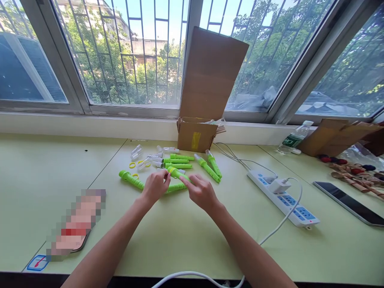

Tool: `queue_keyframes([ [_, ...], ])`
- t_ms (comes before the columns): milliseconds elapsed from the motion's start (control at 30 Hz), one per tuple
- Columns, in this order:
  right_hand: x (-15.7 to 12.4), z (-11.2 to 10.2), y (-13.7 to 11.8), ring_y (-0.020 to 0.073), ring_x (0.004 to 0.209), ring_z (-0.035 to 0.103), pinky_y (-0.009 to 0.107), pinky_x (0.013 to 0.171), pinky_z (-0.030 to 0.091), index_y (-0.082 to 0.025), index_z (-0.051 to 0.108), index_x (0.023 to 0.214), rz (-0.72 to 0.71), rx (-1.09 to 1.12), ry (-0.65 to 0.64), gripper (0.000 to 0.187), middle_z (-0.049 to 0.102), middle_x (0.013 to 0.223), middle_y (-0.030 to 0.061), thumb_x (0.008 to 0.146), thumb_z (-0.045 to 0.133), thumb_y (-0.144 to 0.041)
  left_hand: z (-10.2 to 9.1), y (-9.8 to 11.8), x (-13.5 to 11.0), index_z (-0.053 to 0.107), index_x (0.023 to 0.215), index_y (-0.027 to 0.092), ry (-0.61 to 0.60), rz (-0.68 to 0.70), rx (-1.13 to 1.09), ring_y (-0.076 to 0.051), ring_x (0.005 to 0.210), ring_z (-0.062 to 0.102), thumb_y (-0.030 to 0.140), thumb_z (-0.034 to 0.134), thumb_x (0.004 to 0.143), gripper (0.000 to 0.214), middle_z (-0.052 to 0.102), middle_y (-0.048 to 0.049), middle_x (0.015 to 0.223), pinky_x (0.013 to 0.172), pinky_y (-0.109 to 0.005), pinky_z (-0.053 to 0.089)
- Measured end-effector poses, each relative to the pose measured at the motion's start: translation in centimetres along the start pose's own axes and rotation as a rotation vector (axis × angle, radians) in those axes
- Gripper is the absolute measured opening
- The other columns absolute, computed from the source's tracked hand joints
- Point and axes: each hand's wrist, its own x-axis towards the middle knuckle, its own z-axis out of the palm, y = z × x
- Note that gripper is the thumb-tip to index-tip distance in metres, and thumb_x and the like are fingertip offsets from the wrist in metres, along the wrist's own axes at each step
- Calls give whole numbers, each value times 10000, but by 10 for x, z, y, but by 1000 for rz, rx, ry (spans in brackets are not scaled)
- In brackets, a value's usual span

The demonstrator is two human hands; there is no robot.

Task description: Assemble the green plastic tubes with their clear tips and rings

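Note:
My right hand (201,193) is closed around a green plastic tube (177,173), whose wider ribbed end points up and left. A yellow band shows near that end. My left hand (155,185) pinches at the same end, and its fingertips partly hide what they touch. Under and beside my hands lie more green tubes (130,179), some fitted with clear tips, such as the tube (207,168) to the right. Several loose clear plastic pieces (136,152) and yellow rings (132,165) are scattered behind my left hand.
An open cardboard box (192,136) stands against the window sill. To the right are a white power strip (283,198) with cables, a tablet-like device (349,203), a water bottle (295,138) and wooden sticks with balls. A blurred-out phone-shaped object (79,224) lies at left.

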Motion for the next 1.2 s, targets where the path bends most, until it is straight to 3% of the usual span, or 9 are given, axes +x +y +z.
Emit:
queue_keyframes([
  [200,1,0,-1,157,793,547,251,676,430,-165,606,1170,116,45,40,404,608,869,68,844,399,-45,2,-1,0,599,895,184,61,15,-104,-104,499,556,241,504,841,124,699,-16,757,540,-221,386],
  [367,4,0,-3,169,776,572,263,650,450,-119,541,1232,263,174,18,375,606,920,92,901,466,-277,2,-2,0,597,912,183,134,48,-138,-103,520,571,311,476,876,179,692,-22,750,554,-214,406],
  [567,6,1,-1,166,748,580,265,628,463,-181,536,1180,373,367,-59,319,581,963,81,901,457,-314,3,-5,-1,606,871,175,120,80,-86,-107,543,578,332,444,900,228,666,-14,672,576,-212,410],
  [700,4,2,2,160,734,570,260,622,461,-195,522,1185,349,397,-82,312,570,956,73,892,467,-286,3,-3,-2,624,855,181,130,70,-28,-101,520,563,311,476,879,198,675,-7,678,568,-217,395],
  [900,4,1,-2,137,696,535,244,588,425,-143,516,1234,219,247,-118,348,564,933,81,908,431,-231,5,7,-4,619,901,195,152,-87,-38,-114,536,579,242,553,796,133,699,5,723,595,-232,408],
  [1033,6,-1,-8,133,686,524,244,549,389,-118,540,1217,132,126,-143,342,567,930,89,917,406,-215,6,10,-5,619,833,196,106,-176,-10,-154,617,617,222,553,764,99,688,-14,703,606,-250,409],
  [1200,7,-2,-11,130,679,519,247,537,357,-126,566,1197,109,63,-158,339,578,944,90,921,390,-214,5,11,-4,571,721,186,75,-217,26,-154,573,589,212,573,703,31,642,-15,625,568,-249,395],
])
